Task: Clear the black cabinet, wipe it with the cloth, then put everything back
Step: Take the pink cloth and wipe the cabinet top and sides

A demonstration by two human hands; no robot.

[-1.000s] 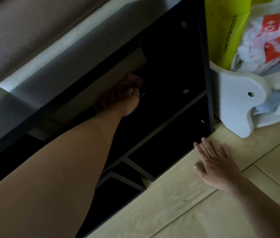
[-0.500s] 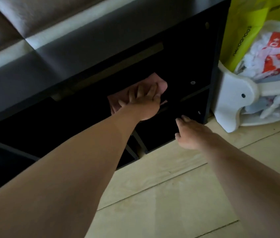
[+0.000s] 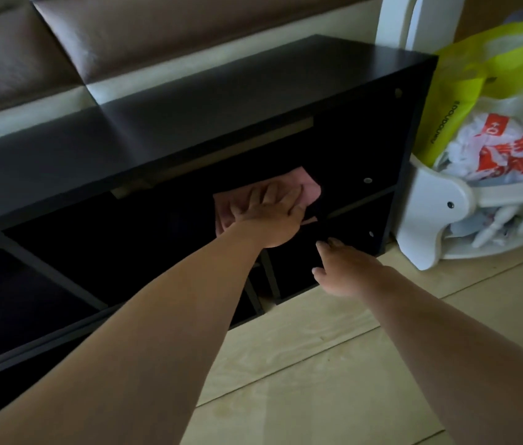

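The black cabinet point(image 3: 221, 101) stands low against the wall, its open compartments dark inside. My left hand point(image 3: 273, 216) presses a pink cloth point(image 3: 309, 189) flat onto the shelf of the upper right compartment, fingers spread over the cloth. My right hand point(image 3: 346, 268) hovers just in front of the lower right compartment, fingers loosely bent and holding nothing. The compartments look bare where I can see into them.
A white wooden rack point(image 3: 430, 213) stuffed with plastic bags point(image 3: 507, 155) stands right of the cabinet, with a yellow-green bag point(image 3: 465, 88) behind it. Brown padded wall panels point(image 3: 125, 36) run above the cabinet. Light wooden floor point(image 3: 317, 364) lies in front.
My view has pulled back and up. My left hand slid the cloth forward on the shelf. My right hand lifted off the floor and moved toward the lower right compartment.
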